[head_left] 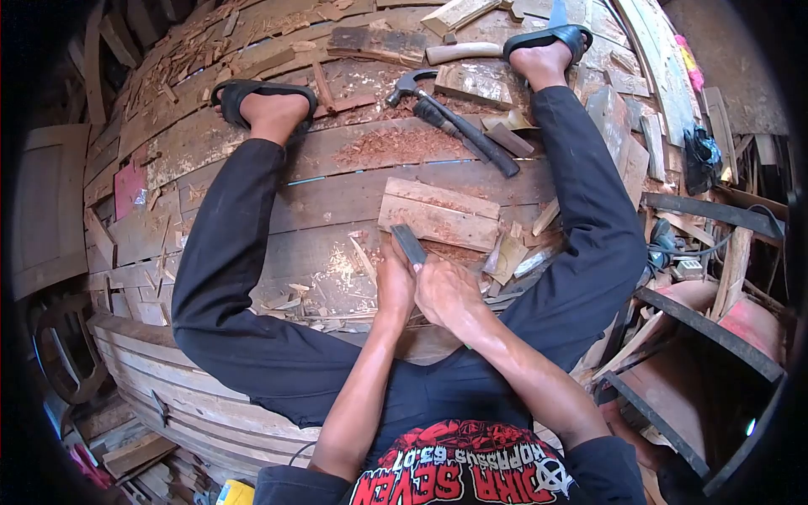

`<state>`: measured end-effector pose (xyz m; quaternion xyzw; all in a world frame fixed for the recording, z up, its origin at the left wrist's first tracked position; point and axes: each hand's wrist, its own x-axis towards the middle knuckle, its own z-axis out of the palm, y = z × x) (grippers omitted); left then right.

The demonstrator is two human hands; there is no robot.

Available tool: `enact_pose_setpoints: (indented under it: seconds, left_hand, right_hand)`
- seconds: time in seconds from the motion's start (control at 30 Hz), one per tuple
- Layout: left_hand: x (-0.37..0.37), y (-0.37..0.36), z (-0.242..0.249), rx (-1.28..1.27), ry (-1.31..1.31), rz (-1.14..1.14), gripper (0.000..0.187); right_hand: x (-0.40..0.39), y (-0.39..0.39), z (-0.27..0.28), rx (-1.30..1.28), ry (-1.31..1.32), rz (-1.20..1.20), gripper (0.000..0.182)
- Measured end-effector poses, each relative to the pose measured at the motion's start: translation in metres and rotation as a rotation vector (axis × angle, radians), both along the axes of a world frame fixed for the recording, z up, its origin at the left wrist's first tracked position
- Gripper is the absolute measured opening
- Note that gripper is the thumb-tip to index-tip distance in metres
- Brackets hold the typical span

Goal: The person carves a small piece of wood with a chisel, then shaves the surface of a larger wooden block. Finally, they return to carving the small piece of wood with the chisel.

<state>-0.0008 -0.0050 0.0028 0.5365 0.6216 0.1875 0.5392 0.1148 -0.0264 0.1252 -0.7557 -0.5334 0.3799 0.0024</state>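
A flat, dark grey, blade-like bar [407, 244] sticks up from between my two hands, pointing away from me. My left hand [394, 286] is closed around its lower part. Pressed against it from the other side, my right hand [448, 290] has its fingers curled on the same bar. Just beyond the bar's tip lies a wooden block [438, 212] with a lengthwise groove line. Wood shavings and thin offcuts [343, 273] lie about the hands on the plank floor.
A claw hammer [454, 122] and a dark-handled tool [459, 135] lie crossed past the block. Several wood pieces [376, 45] are scattered farther out. My outstretched legs [227, 227] flank the work area. At right stands a dark-framed structure [699, 370]; stacked boards [202, 387] lie at left.
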Motion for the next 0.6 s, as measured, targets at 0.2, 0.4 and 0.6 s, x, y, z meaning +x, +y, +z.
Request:
enact_pose_setpoints:
  seconds: [0.2, 0.4, 0.6]
  left_hand:
    - [0.007, -0.001, 0.036, 0.063, 0.192, -0.160, 0.044]
    - [0.006, 0.003, 0.044, 0.157, 0.137, -0.186, 0.056]
    - [-0.002, 0.002, 0.023, 0.302, 0.049, -0.174, 0.043]
  right_hand:
    - [0.019, 0.023, 0.011, -0.164, 0.113, -0.039, 0.046]
    - [0.043, 0.009, 0.022, -0.175, 0.157, -0.038, 0.046]
    - [0.051, -0.005, 0.016, -0.147, -0.013, -0.161, 0.048]
